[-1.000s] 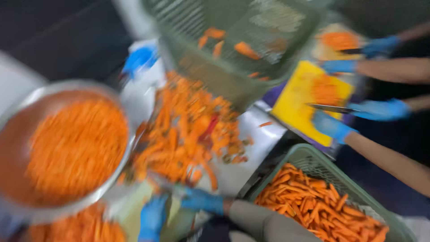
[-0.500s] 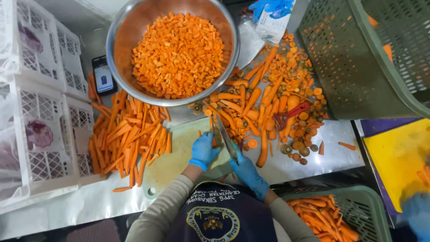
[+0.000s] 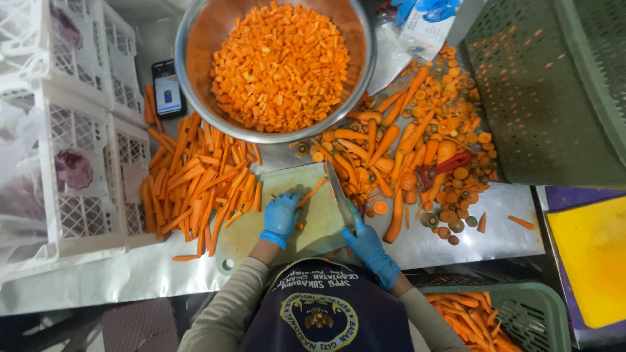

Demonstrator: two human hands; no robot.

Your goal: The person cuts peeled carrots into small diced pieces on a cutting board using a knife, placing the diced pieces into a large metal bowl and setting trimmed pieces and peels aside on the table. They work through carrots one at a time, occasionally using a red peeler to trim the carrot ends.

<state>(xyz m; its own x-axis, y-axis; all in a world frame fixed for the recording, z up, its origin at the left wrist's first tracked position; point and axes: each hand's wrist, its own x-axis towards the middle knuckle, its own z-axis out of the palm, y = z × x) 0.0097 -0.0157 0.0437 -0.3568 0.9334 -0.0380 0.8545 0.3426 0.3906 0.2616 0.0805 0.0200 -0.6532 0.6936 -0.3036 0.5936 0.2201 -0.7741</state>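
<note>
Both my hands wear blue gloves over a pale green cutting board. My left hand presses down on a few carrot sticks lying on the board. My right hand grips a knife, whose blade points away from me just right of those sticks. A big steel bowl heaped with diced carrot stands beyond the board. Cut carrot sticks are piled left of the board. Peeled whole carrots and end pieces lie to its right.
White plastic crates line the left side, with a phone beside them. A red peeler lies among the carrots. A green crate hangs at upper right, another with carrots stands lower right, next to a yellow board.
The view swung from a blurred sideways look at co-workers' gloved hands to a steady look down. Since half a second ago, both hands stay at the board with the knife.
</note>
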